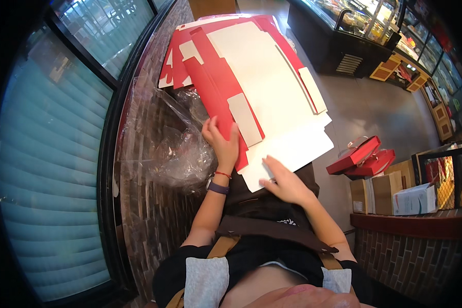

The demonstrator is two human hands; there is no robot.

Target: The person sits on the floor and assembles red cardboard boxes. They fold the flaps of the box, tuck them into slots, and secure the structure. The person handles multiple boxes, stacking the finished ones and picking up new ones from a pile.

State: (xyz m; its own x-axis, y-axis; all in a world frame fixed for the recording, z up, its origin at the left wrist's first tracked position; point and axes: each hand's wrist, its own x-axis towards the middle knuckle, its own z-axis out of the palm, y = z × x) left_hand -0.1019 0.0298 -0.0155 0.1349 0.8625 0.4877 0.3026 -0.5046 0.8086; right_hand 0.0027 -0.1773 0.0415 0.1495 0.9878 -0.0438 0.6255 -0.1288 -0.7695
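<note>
Crumpled clear plastic wrapping [161, 138] lies on the brown brick-patterned ledge [138, 215], touching the outer side of the left hand [222, 143]. That grip is closed: fingers curl over the near edge of a red fold of the large flat unfolded cardboard box blank, red outside and white inside [267, 87], which stretches away ahead of both hands and overhangs the lap. A red string bracelet and a purple wristband [218, 188] sit on that wrist.

The right hand [285, 182] lies flat, fingers spread, pressing the white panel's near corner; it grasps nothing.

Risks, as judged:
- The blank rests largely unsupported; releasing either hand could let it slide off toward the grey floor [374, 113].
- The loose wrapping beside the left grip could catch under the flap and spoil a fold.
- More red blanks [172, 66] lie beneath, beyond the left grip; two could lift together.

Well right of the right hand, assembled red boxes with handles [362, 156] top brown cartons [385, 192].
</note>
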